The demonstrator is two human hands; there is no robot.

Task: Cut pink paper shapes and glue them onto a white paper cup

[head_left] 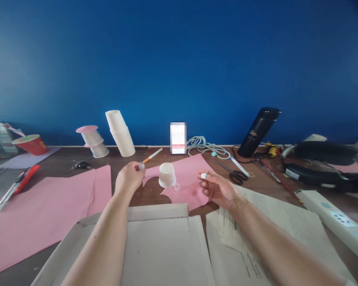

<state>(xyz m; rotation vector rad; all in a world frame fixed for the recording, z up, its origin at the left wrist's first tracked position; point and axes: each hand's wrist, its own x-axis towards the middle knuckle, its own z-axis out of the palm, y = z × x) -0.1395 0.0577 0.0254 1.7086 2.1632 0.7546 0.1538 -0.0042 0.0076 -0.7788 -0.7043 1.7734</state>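
Upside down on a cut sheet of pink paper stands a white paper cup. To its left, my left hand is closed, pinching a small clear plastic piece. Beyond those fingers is a slim white stick with an orange end; whether they touch it I cannot tell. My right hand, over the paper's right side, pinches a small white piece between thumb and forefinger. A small translucent ring is in front of the cup.
An open cardboard box fills the near middle. Pink sheets, a red utility knife and cup stacks are left. Black scissors, a coiled cord, a black flask and a power strip are right.
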